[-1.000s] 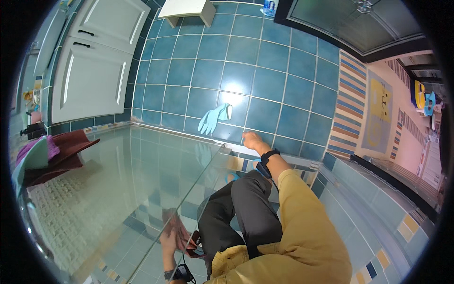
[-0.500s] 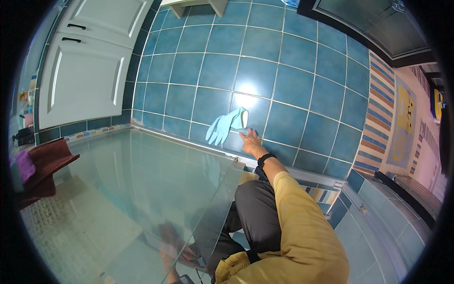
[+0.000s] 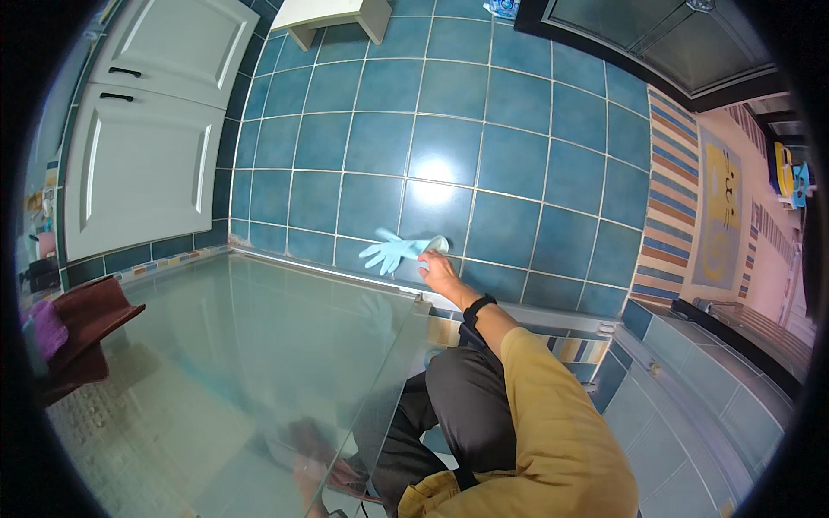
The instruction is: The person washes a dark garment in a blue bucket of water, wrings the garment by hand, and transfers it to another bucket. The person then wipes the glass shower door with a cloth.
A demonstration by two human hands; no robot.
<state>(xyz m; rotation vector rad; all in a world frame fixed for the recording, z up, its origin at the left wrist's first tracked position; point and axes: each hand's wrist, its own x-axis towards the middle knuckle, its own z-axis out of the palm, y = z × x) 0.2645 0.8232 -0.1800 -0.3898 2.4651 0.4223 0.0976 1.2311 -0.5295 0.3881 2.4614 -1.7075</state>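
A light-blue rubber glove (image 3: 393, 250) lies on the teal tiles beside the metal threshold, its fingers pointing left. At its cuff end is my right hand (image 3: 439, 272), reaching forward in a yellow sleeve with a black band at the wrist. My thumb and fingers are closed on the glove near the cuff opening. Low in the picture, a blurred skin-coloured shape shows at the glass; it seems to be my left hand (image 3: 309, 470), and its fingers cannot be made out.
A clear glass panel (image 3: 259, 337) stands at my left, above the metal threshold (image 3: 328, 274). White cabinet doors (image 3: 147, 164) are at the far left, with a brown cloth (image 3: 95, 319) below them. A white stool (image 3: 332, 13) stands ahead; a dark-framed door (image 3: 639, 52) is far right.
The glove has turned, its fingers now pointing left rather than down-left. My right hand has moved onto its cuff and closed there. The whole view has shifted slightly.
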